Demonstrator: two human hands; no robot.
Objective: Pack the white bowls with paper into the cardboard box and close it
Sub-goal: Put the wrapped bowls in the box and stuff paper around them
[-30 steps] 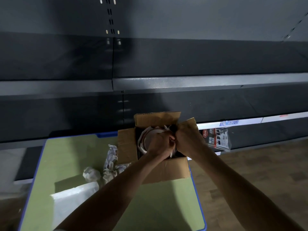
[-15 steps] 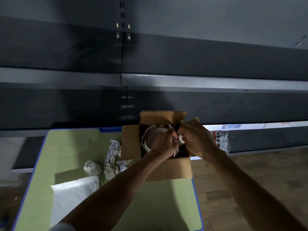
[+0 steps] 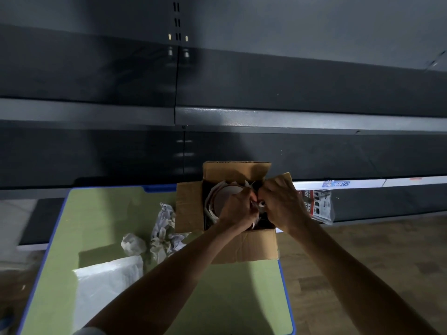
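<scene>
An open cardboard box [image 3: 251, 245] stands at the far right of the green table, all its flaps spread. Inside it lies a white bowl [image 3: 223, 198] with white paper around its rim. Both hands are over the right half of the box opening. My left hand [image 3: 238, 209] and my right hand [image 3: 280, 203] meet there, each pinching a bit of white paper [image 3: 260, 204] between them. The right part of the box's inside is hidden by the hands.
The green table [image 3: 101, 213] has a blue edge. Crumpled paper [image 3: 164, 228], a small paper ball [image 3: 133, 244] and a flat white sheet [image 3: 106, 284] lie left of the box. Dark shelving runs behind. A hanging packaged item [image 3: 319, 205] is right of the box, above the wooden floor.
The view has shifted slightly. Both hands stay over the box; they have drawn a little apart and a bit of white paper now shows between them.
</scene>
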